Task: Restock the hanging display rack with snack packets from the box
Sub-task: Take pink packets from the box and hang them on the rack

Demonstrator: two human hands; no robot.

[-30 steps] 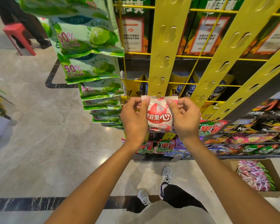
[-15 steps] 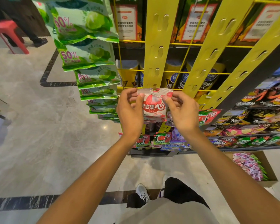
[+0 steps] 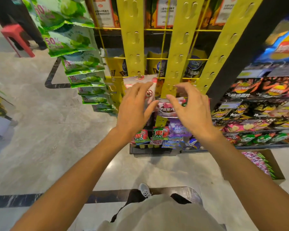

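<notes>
One packet hung: a white-and-red snack packet (image 3: 140, 80) hangs from a hook near the lower end of the left yellow strip (image 3: 132, 39) of the hanging display rack, its top edge against the strip and its body partly hidden behind the left hand.
Left grip: the left hand (image 3: 133, 105) is spread with fingers straight, just in front of that packet; whether the fingertips touch it I cannot tell, and it has hold of nothing.
Right grip: the right hand (image 3: 190, 107) is loosely arched, fingers apart, holding nothing, in front of the middle yellow strip (image 3: 182, 47).
Done so far: judging by the free hands, this packet is hung; another like it (image 3: 168, 110) hangs lower.
Left to do: most hooks on the three yellow strips stand bare, and the box (image 3: 272, 165) on the floor at the lower right edge holds many pink and green packets (image 3: 259, 162), so much restocking remains.
Next step, as a guess: reaching down to the box for another packet.
Readable writing: green bags (image 3: 70, 40) at the upper left show "50"; red-green packets (image 3: 159, 133) below carry "果"; the lower white packet reads roughly "滋果心"; chip bags (image 3: 284, 47) at the right bear a Lay's-style logo, blurred.
</notes>
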